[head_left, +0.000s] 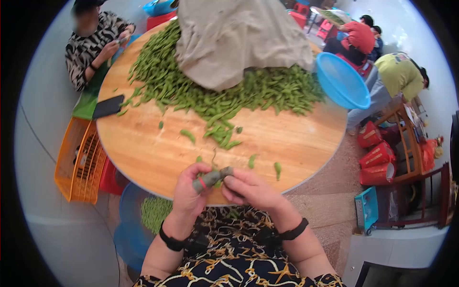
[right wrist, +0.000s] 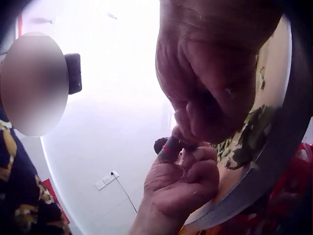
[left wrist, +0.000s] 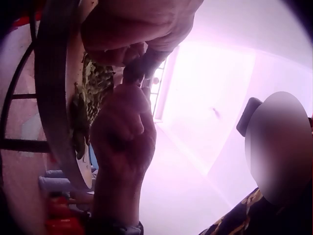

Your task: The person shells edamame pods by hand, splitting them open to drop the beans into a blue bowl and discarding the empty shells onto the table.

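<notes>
While the fingers of the left hand (head_left: 188, 189) and the right hand (head_left: 251, 190) curl in to meet, they pinch what looks like a green pod (head_left: 218, 183), mostly hidden, just above the near edge of the worktop (head_left: 301, 138). A grey covering (head_left: 213, 178) with a red band (head_left: 202, 182) wraps a digit of the left hand. Just beyond, loose pods (head_left: 188, 136) lie scattered; farther back, a heap of pods (head_left: 160, 57) spreads around a beige cloth (head_left: 229, 38). At the heap's right a blue basket (head_left: 342, 79) stands tilted; at its left a black phone (head_left: 109, 106) lies by the rim. Outside the worktop, on the left, are an orange crate (head_left: 69, 165), a blue basin (head_left: 129, 234) holding green beans (head_left: 155, 215), and a person in a patterned top (head_left: 79, 55).
</notes>
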Tool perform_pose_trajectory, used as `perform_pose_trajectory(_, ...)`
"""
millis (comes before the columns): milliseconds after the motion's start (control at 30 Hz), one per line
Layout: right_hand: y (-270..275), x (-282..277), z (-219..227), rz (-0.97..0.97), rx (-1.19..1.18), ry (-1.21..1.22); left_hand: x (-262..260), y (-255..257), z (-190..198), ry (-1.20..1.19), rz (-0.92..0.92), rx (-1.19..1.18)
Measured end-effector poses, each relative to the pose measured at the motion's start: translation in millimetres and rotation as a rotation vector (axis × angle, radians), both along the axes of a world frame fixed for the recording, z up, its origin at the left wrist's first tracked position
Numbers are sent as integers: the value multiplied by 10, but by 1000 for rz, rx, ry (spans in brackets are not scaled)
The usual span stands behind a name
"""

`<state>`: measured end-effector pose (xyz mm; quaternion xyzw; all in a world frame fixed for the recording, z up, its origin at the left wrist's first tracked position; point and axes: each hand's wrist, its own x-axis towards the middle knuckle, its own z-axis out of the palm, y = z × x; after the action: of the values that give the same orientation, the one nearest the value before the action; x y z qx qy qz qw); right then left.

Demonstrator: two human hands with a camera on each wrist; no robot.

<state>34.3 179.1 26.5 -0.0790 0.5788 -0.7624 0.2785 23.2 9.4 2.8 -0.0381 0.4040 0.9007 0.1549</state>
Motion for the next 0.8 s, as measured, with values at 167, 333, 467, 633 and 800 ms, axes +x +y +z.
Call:
perform_pose_trajectory(167,-47,2,3,-36,-61,-138,11,-40,-18,18,-48,38)
perform_pose_trajectory(333,172,-306,57,-177,626,400,-4,-42,16,261,-123,-190)
perform_pose_trajectory(467,203,-672,54,-284,1305,907,87,79,77,647,-486,-661)
perform_pose_trajectory(633,166,-644,8,-172,1351,821,54,101,191,561,-173,-798)
perform_pose_trajectory(800,155,-239,199,-120,780,334,-3,139,87,992,54,-1263)
